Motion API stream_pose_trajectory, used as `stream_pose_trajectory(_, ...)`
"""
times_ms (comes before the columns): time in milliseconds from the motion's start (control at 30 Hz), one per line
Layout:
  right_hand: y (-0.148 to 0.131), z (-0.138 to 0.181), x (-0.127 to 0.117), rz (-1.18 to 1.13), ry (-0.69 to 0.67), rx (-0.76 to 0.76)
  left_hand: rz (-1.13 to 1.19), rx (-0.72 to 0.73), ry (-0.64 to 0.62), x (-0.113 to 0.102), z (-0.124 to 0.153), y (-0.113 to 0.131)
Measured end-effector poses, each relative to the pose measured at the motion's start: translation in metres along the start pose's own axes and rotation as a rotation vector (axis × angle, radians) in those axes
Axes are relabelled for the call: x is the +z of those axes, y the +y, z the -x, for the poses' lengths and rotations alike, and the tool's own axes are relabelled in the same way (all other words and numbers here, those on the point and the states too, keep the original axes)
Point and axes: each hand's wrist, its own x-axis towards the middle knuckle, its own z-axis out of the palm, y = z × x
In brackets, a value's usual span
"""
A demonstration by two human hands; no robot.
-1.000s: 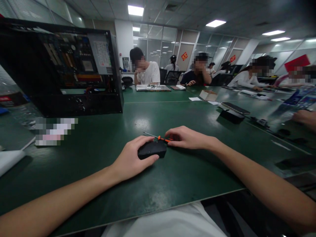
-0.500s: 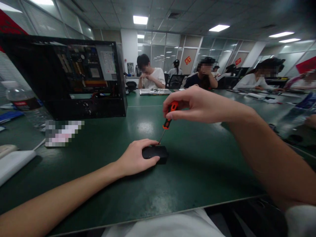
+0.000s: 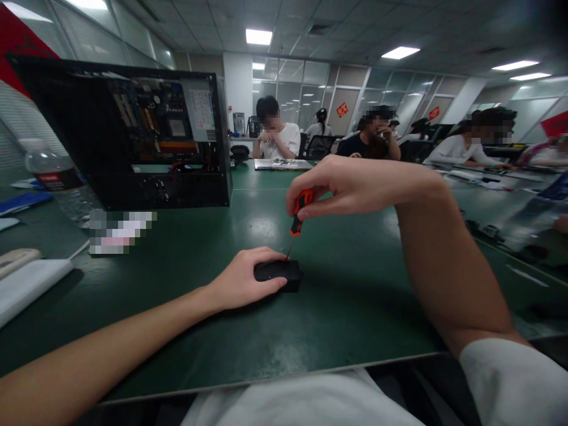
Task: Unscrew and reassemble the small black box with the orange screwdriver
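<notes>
A small black box-shaped device (image 3: 290, 273) lies on the green table (image 3: 355, 313). My left hand (image 3: 246, 278) grips it from the left, thumb along the near side and fingers along the far side. In my right hand (image 3: 331, 186) is a screwdriver (image 3: 297, 222) with an orange and black handle, the fingers wrapped round the upper grip. Its thin shaft slants down, and the tip meets the far top edge of the black device, close to my left fingertips. What sits under the tip is too small to make out.
An open black computer case (image 3: 164, 136) stands at the back left, beside a plastic bottle (image 3: 60, 177). A white object (image 3: 33, 287) with a cable lies at the left. Across the table sits a person in white (image 3: 286, 139), with several other people further right.
The screwdriver has become more upright, its handle shifting slightly left and down with my right hand. My right forearm has swung inward. The left hand still holds the device.
</notes>
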Motion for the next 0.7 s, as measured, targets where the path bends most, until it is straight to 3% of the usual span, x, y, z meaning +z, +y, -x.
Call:
stream_pose_trajectory(467, -0.0009, 0.0034, -0.0017, -0.002, 0.002, 0.02, -0.03, -0.022, 0.009, 0.0005, 0.0001, 0.003)
stream_pose_trajectory(700, 0.0046, 0.0008, 0.0039, 0.008, 0.042, 0.112, -0.042, -0.016, 0.007, 0.0002, -0.0004, 0.0022)
